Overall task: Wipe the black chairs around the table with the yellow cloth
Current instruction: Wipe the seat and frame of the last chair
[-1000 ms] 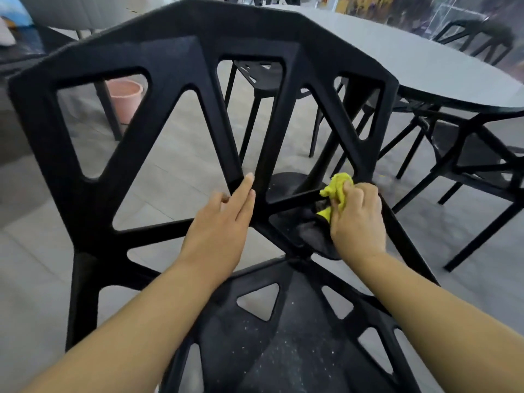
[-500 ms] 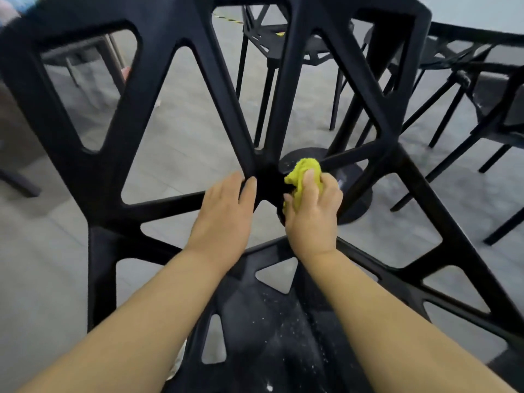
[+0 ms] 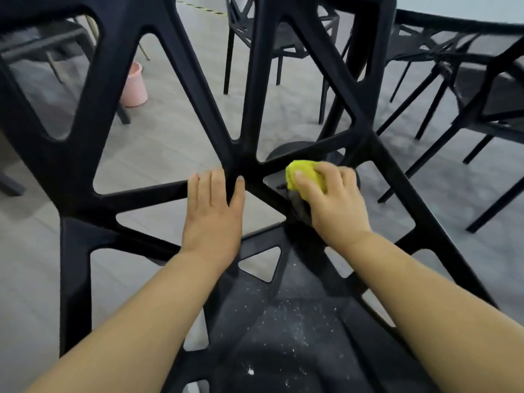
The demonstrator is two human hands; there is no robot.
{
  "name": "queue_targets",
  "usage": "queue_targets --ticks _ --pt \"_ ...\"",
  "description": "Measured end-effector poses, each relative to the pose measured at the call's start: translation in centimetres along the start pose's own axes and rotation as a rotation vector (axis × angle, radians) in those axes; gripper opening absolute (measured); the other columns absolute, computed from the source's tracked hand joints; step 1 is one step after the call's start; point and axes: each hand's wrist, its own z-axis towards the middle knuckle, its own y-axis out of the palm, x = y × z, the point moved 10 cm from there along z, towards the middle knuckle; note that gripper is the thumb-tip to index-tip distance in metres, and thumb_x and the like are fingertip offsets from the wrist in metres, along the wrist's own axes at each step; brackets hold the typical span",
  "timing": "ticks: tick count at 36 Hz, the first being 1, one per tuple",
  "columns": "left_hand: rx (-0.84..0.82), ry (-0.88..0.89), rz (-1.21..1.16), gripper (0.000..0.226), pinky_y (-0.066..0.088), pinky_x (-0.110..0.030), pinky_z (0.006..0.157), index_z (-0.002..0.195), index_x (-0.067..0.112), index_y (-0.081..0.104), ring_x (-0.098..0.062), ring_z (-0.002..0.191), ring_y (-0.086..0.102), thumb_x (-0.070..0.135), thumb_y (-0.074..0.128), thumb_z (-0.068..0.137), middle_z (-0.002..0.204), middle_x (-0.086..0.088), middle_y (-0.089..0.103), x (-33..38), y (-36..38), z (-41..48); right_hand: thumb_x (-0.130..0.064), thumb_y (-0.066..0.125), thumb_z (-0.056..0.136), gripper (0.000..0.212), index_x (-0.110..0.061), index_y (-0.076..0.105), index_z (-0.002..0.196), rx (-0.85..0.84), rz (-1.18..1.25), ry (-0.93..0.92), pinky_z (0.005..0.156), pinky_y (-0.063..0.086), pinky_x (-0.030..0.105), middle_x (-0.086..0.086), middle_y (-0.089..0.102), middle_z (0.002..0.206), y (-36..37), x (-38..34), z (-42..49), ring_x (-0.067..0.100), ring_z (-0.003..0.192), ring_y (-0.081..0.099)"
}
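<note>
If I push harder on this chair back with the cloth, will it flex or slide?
Probably stiff: the chair back is thick struts. Likely light for its size, mostly openings, so it could slide; the left hand rests on it.

We look down at a black chair [image 3: 71, 165] with an open, strutted back. Our left hand [image 3: 211, 219] lies flat where the struts meet, fingers straight. Just beside it, our right hand [image 3: 337, 205] grips the bunched yellow cloth [image 3: 304, 173] against a strut. White specks dot the seat [image 3: 297, 350]; a pink bucket [image 3: 134, 86] stands on the floor [image 3: 170, 137] beyond.
</note>
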Motion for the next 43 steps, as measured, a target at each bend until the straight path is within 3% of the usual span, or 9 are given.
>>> queue_targets --ticks 4,8,13,18,22,28,35,38,43 --pt "0.003 0.006 0.017 0.081 0.008 -0.058 0.111 0.139 0.004 0.043 -0.046 0.124 0.028 0.013 0.003 0.068 0.13 -0.029 0.021 -0.3 0.3 0.0 0.0 0.053 0.084 0.044 -0.021 0.045 0.122 0.266 -0.096 0.184 0.077 0.044 0.043 0.007 0.032 0.121 -5.6 4.9 2.6 0.03 0.096 0.035" --pt "0.02 0.035 0.013 0.08 0.005 -0.056 0.111 0.139 0.003 0.042 -0.046 0.124 0.025 0.012 0.004 0.069 0.13 -0.029 0.02 -0.2 0.0 0.0 0.0 0.044 0.084 0.048 -0.017 0.043 0.129 0.241 -0.17 0.293 0.08 0.039 0.042 0.009 0.029 0.121 -5.2 7.4 3.1 0.043 0.089 0.046" --pt "-0.005 0.04 0.015 0.078 0.003 -0.056 0.111 0.141 0.003 0.039 -0.046 0.125 0.021 0.008 0.003 0.072 0.132 -0.029 0.018 -0.5 0.3 -0.1 -0.021 0.035 0.096 0.038 -0.007 0.049 0.129 -0.014 -0.068 0.292 0.069 0.043 0.045 0.027 0.054 0.107 1.1 3.6 -1.7 0.04 0.077 0.049" --pt "-0.165 0.067 0.001 0.07 -0.02 -0.049 0.108 0.15 0.004 0.011 -0.043 0.137 0.001 0.001 0.021 0.08 0.137 -0.026 -0.005 -0.7 0.7 -0.4 -0.004 0.058 0.079 0.05 -0.013 0.052 0.128 -0.373 0.11 0.556 0.06 0.042 0.041 0.019 0.052 0.108 6.2 -0.2 -6.6 0.04 0.084 0.049" --pt "-0.075 0.056 -0.034 0.063 0.012 -0.054 0.113 0.136 0.002 0.045 -0.041 0.13 0.036 0.006 0.031 0.075 0.136 -0.022 0.04 -1.5 -1.0 -0.7 -0.016 0.057 0.088 0.046 -0.016 0.047 0.133 -0.377 0.276 0.723 0.08 0.043 0.04 0.012 0.048 0.118 6.0 -0.5 -5.9 0.037 0.1 0.051" --pt "0.115 -0.053 -0.127 0.052 0.036 -0.055 0.099 0.124 -0.005 0.053 -0.044 0.097 0.052 0.003 0.024 0.082 0.106 -0.023 0.057 -5.8 -3.4 -1.9 0.0 0.065 0.074 0.049 0.001 0.056 0.122 0.086 0.413 0.358 0.083 0.036 0.036 0.022 0.057 0.107 0.2 -4.3 1.0 0.027 0.095 0.045" --pt "0.054 -0.022 -0.143 0.063 0.043 -0.043 0.078 0.123 -0.006 0.054 -0.038 0.081 0.054 0.006 0.019 0.073 0.099 -0.019 0.06 -6.7 -3.1 -1.7 -0.011 0.061 0.077 0.04 -0.012 0.058 0.117 -0.13 0.277 0.193 0.057 0.046 0.038 0.019 0.054 0.109 4.6 -7.5 0.3 0.04 0.085 0.047" --pt "0.058 -0.026 -0.181 0.067 0.042 -0.046 0.084 0.125 -0.007 0.053 -0.038 0.086 0.055 0.006 0.016 0.07 0.105 -0.018 0.06 -6.7 -2.8 -1.9 -0.016 0.07 0.075 0.037 -0.016 0.064 0.111 -0.282 0.196 0.328 0.051 0.046 0.039 0.016 0.051 0.107 6.7 -4.7 -4.8 0.04 0.081 0.048" --pt "0.05 0.003 -0.128 0.063 0.025 -0.049 0.11 0.128 -0.007 0.049 -0.039 0.103 0.053 0.006 0.021 0.074 0.115 -0.017 0.057 -6.5 -3.3 -2.6 -0.009 0.066 0.078 0.047 -0.018 0.06 0.124 -0.324 0.202 0.614 0.072 0.046 0.048 0.017 0.051 0.115 6.3 -2.2 -6.7 0.043 0.094 0.048"
